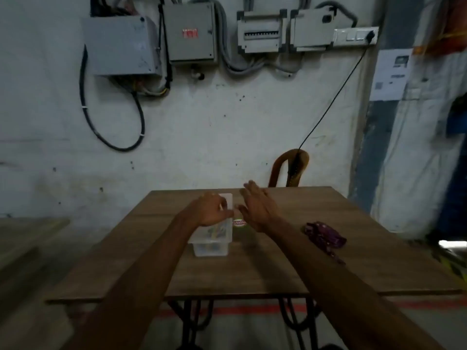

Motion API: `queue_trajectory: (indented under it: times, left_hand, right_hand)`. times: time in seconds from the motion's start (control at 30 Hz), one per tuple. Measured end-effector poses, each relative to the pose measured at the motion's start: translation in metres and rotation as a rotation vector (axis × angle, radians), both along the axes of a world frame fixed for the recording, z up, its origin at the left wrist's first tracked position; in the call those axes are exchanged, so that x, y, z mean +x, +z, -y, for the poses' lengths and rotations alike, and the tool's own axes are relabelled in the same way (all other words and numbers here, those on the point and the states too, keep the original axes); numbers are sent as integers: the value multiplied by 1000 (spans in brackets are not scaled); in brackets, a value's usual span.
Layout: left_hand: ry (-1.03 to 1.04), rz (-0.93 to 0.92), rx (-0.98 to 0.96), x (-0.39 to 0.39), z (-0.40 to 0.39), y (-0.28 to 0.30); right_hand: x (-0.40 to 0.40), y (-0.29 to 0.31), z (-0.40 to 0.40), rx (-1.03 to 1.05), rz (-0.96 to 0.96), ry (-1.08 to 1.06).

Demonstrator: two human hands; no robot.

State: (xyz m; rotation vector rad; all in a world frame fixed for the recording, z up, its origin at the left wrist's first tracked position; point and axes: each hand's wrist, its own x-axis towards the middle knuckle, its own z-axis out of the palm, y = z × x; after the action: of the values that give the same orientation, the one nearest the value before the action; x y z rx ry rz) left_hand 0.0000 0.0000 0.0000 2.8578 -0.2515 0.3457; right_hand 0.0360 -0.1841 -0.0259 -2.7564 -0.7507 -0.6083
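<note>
A clear plastic box (pixel 211 245) with colourful contents stands on the wooden table (pixel 252 269), its lid upright at the far end. My left hand (pixel 211 209) hovers over the box's far part with fingers curled, thumb and fingers pinching near the lid; what it pinches is too blurred to tell. My right hand (pixel 256 205) is held flat with straight fingers just right of the box. Under it sits a small round item with a red and white label (pixel 239 223).
A crumpled purple wrapper (pixel 324 237) lies on the table's right side. A brown chair back (pixel 290 170) stands behind the table against the wall, with a black cable running to it. Electrical boxes hang on the wall. Another wooden surface (pixel 27 228) is at left.
</note>
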Motion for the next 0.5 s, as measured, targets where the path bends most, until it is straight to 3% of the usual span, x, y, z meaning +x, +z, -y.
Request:
queue_trajectory:
  times: [0.1,0.2,0.3,0.37,0.5]
  left_hand:
    - [-11,-133,104,-21,3,-10]
    - [-8,-104,207,-26,4,-24]
    - [-42,-34,269,-25,5,-28]
    - [-61,1,290,-26,7,-28]
    - [-100,45,315,-25,10,-31]
  right_hand:
    - [-30,-19,3,143,-218,96]
    - [-57,-53,3,391,-516,258]
    - [-66,-71,-1,577,-659,353]
    - [-60,-74,-9,675,-654,369]
    - [-50,-83,-26,736,-406,354]
